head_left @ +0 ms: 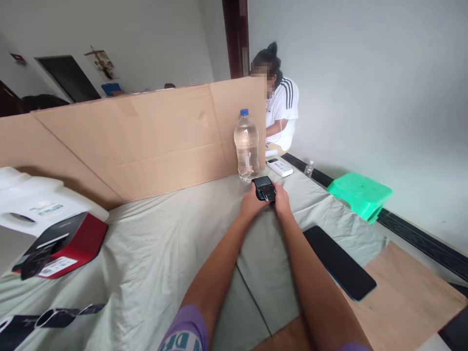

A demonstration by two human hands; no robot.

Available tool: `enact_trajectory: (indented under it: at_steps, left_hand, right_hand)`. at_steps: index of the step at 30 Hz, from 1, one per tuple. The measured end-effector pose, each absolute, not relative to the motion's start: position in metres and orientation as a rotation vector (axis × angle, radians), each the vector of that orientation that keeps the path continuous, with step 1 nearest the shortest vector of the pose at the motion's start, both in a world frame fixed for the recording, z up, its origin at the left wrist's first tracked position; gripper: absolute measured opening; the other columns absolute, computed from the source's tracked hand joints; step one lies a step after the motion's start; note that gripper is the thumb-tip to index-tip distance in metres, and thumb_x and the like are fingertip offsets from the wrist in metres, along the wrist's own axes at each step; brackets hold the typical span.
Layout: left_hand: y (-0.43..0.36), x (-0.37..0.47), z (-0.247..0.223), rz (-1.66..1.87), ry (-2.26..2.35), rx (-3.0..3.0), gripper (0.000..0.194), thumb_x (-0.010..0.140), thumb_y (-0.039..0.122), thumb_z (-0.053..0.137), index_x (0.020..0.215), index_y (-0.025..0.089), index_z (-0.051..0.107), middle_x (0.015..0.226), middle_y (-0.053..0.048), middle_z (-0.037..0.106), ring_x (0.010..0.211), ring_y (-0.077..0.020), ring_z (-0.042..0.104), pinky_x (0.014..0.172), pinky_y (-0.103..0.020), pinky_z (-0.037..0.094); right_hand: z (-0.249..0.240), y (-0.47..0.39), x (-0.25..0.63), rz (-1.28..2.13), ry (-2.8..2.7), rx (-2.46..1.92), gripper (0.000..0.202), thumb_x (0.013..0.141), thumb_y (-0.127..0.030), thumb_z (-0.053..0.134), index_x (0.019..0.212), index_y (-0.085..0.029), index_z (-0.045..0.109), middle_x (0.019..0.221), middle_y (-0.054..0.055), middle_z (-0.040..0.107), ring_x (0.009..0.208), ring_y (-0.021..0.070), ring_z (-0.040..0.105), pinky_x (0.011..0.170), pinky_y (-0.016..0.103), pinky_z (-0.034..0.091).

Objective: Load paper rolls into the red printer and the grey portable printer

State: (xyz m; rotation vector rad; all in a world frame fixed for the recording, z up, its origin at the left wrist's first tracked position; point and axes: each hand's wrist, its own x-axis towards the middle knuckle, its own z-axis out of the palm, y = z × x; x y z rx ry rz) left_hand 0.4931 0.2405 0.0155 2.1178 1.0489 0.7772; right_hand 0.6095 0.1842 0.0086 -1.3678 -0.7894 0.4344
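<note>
Both my hands are together near the far edge of the cloth-covered surface. Between them is a small black device (263,189) with rounded corners and a glossy dark piece on its front; its exact kind is unclear. My left hand (252,202) grips the device from the left side. On its right side, the fingers of my right hand (282,199) are closed around it. Just behind the device stands a large clear bottle (246,146) with a blue cap. A white rectangular device (281,167) lies a little beyond my right hand.
A cardboard panel (157,141) stands along the back. At left are a white jug (47,200), a red and black box (78,243) and dark curled strips (54,317). A black slab (338,261) lies right of my arm. Beyond are a green stool (361,192) and a seated person (283,102).
</note>
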Motion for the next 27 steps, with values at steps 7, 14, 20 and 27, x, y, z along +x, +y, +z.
enact_trajectory:
  at_steps: [7,14,20,27]
  left_hand:
    - [0.243,0.484,0.009,0.714,0.943,2.132,0.111,0.071,0.038,0.08,0.157,0.009,0.015,0.142,-0.023,0.051,0.128,-0.0365,0.052,0.104,-0.044,0.043]
    - [0.161,0.344,0.042,0.397,0.858,2.145,0.083,0.079,0.048,0.069,0.15,0.014,0.042,0.113,-0.014,0.071,0.104,-0.0307,0.067,0.094,-0.037,0.049]
    - [0.099,0.125,0.113,0.796,1.358,1.955,0.051,0.085,0.049,0.06,0.13,0.026,0.064,0.092,-0.003,0.073,0.066,-0.0165,0.061,0.069,-0.029,0.05]
    - [0.16,-0.079,0.128,1.521,1.937,1.355,0.052,0.082,0.035,0.061,0.129,0.015,0.057,0.139,-0.014,0.056,0.11,-0.0247,0.061,0.096,-0.038,0.048]
  right_hand:
    - [0.003,0.19,0.608,0.405,-0.744,-1.381,0.061,0.09,-0.061,0.04,0.114,-0.013,0.07,0.122,0.013,0.067,0.117,0.0253,0.058,0.107,0.038,0.039]
    - [0.026,0.182,0.589,-0.192,-0.719,-1.507,0.048,0.088,-0.046,0.044,0.115,-0.012,0.064,0.119,0.018,0.061,0.118,0.0316,0.052,0.106,0.05,0.034]
    - [0.055,0.159,0.44,-0.191,-1.317,-1.334,0.036,0.084,-0.037,0.051,0.112,-0.017,0.06,0.114,0.014,0.06,0.113,0.0313,0.052,0.101,0.053,0.036]
    - [0.026,0.183,0.221,0.611,-1.741,-0.924,0.025,0.087,-0.029,0.049,0.107,-0.021,0.062,0.108,0.008,0.067,0.103,0.0226,0.062,0.092,0.039,0.048]
